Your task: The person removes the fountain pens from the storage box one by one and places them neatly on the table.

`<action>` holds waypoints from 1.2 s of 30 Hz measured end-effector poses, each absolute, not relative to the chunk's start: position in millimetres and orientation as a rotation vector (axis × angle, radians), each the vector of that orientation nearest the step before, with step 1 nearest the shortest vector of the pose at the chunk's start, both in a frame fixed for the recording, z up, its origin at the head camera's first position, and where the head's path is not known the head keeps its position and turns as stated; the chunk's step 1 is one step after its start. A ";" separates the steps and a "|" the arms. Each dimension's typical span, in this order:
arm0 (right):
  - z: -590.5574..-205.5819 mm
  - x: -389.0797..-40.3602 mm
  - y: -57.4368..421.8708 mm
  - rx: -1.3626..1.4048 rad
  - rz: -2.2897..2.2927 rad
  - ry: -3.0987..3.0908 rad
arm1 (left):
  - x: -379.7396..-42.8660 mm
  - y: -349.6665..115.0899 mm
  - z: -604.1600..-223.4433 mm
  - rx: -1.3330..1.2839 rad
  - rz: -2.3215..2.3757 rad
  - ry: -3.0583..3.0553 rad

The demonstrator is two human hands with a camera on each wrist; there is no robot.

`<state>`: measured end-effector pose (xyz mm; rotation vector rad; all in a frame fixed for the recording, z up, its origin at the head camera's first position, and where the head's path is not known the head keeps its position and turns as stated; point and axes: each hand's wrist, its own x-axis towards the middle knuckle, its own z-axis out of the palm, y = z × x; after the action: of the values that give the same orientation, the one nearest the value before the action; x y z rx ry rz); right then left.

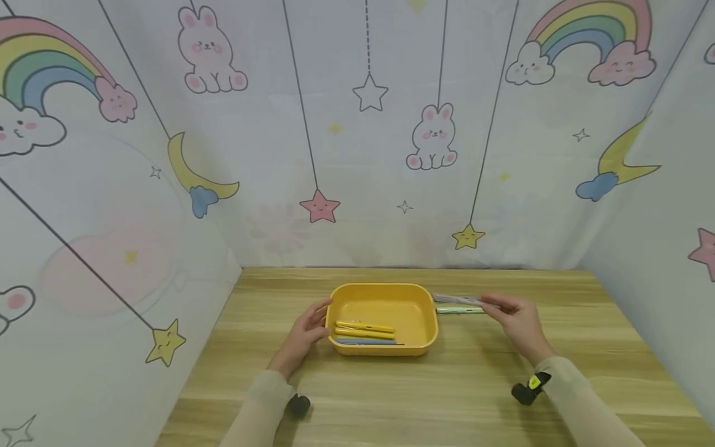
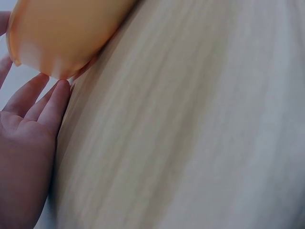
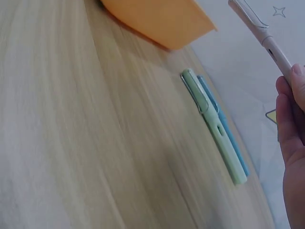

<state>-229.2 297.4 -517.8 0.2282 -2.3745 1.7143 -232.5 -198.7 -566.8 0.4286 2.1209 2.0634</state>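
A yellow-orange tray (image 1: 382, 351) rests on the wood-grained worktop (image 1: 402, 400), its long sides running left to right. The left hand (image 1: 301, 338) is at its left end, the grip released rather than clenched, fingers spread with the tips touching the tray's wall. Inside, toward the near left, two yellow pens (image 1: 365, 334) and a blue pen (image 1: 363, 341) lie side by side, the blue one nearest. To the right of the tray, the right hand (image 1: 519, 323) has its grip pinched on a pale pen (image 3: 266, 39), held raised above the worktop with its silver clip pointing away from the fingers. Below it, a light green pen (image 1: 460, 310) lies flat just right of the tray, and a teal-blue pen (image 3: 231, 137) lies alongside on its far side. Both arms wear pale sleeves (image 1: 262, 397). A white backdrop (image 1: 368, 161) with rainbows, rabbits, moons and stars stands beyond the far edge.
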 end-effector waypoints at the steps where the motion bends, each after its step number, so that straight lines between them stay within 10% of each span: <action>1: -518.6 -228.2 298.4 0.226 1.714 -2.376 | -232.2 -198.7 -566.7 0.426 2.063 2.120; 36: -560.3 -228.9 320.4 0.191 1.485 -2.580 | -231.9 -197.5 -566.5 0.393 2.072 2.124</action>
<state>-228.9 320.4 -560.3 0.1910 -2.5803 1.4851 -231.9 -197.5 -566.5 0.3927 2.1245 2.0725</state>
